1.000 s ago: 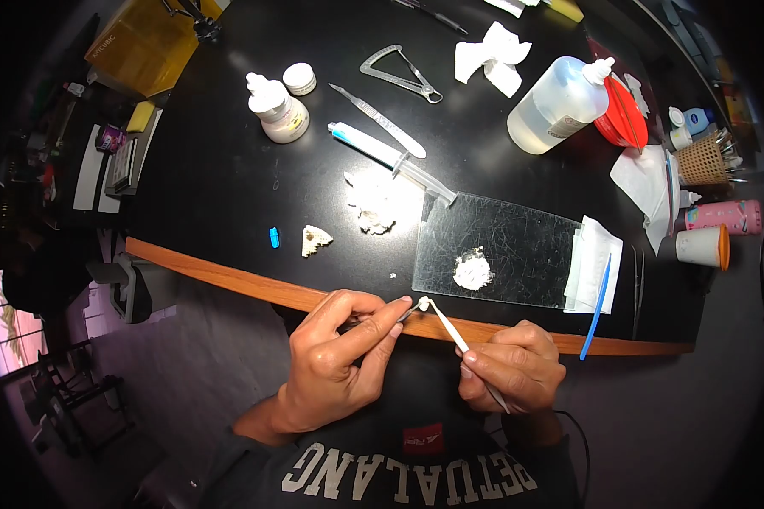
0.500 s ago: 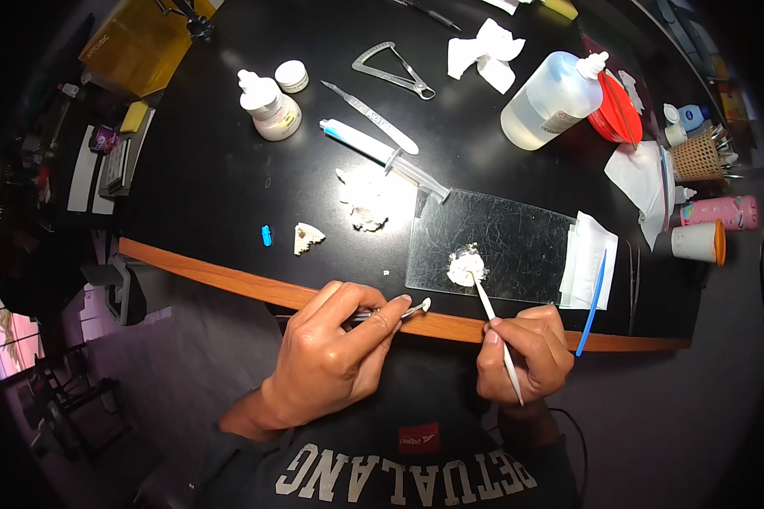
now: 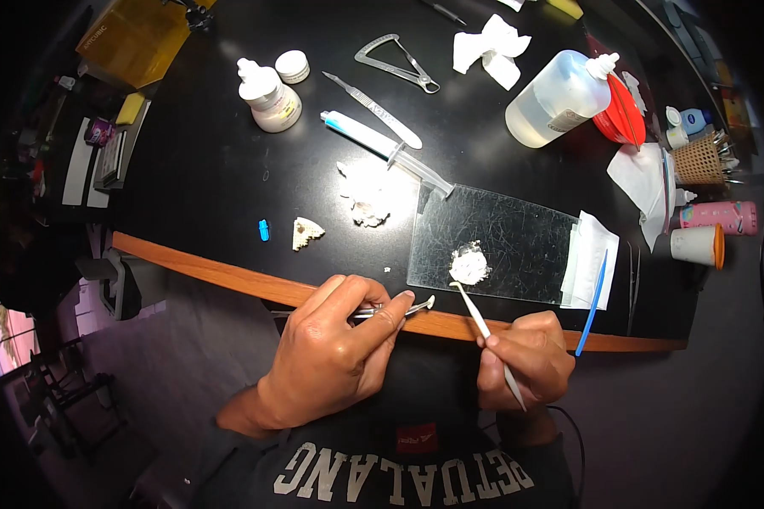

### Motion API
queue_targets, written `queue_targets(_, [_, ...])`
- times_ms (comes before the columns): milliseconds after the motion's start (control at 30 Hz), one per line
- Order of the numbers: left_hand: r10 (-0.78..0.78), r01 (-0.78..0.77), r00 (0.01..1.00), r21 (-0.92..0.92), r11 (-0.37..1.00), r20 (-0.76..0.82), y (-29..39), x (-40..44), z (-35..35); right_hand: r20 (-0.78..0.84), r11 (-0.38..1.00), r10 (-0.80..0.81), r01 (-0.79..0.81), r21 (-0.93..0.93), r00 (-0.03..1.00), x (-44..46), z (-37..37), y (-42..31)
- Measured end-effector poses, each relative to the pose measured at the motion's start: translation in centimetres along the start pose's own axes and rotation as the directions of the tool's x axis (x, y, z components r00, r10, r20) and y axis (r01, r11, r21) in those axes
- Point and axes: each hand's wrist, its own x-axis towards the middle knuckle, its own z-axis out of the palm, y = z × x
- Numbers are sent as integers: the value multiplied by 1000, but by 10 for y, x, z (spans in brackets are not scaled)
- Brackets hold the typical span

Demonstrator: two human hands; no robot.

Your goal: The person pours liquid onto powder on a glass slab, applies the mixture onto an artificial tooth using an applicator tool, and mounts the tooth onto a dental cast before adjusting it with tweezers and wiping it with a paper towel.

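Note:
My left hand (image 3: 335,348) is closed on metal tweezers (image 3: 367,312), whose tip bears a small white piece (image 3: 430,302) just off the table's wooden edge. Between the thumb and fingers of my right hand (image 3: 526,360) is a white spatula (image 3: 475,316). Its bent tip is at the near edge of a white paste mound (image 3: 469,265) on the scratched glass slab (image 3: 518,229); whether it touches the paste is hard to tell. A folded white paper (image 3: 592,263) lies at the slab's right end, with a blue stick (image 3: 592,310) on it.
Beyond the slab lie a syringe (image 3: 361,136), a scalpel (image 3: 373,110) and a metal caliper (image 3: 386,64). A dropper bottle (image 3: 272,102) stands at the back left, a large bottle (image 3: 556,100) at the back right. White crumpled material (image 3: 367,197) and a beige piece (image 3: 306,233) lie left of the slab.
My right hand has moved right, taking the spatula tip from the white piece to the paste, then slightly back toward me. My left hand keeps hold of the tweezers.

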Motion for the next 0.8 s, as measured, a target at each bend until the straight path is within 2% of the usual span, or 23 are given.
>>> queue_targets(167, [-14, 14, 1000, -6, 1000, 7, 1, 0, 0, 56, 997, -69, 67, 44, 996, -2, 1, 3])
queue_targets(800, [-21, 21, 1000, -8, 1000, -4, 1, 0, 1, 56, 993, -105, 102, 53, 993, -1, 5, 5])
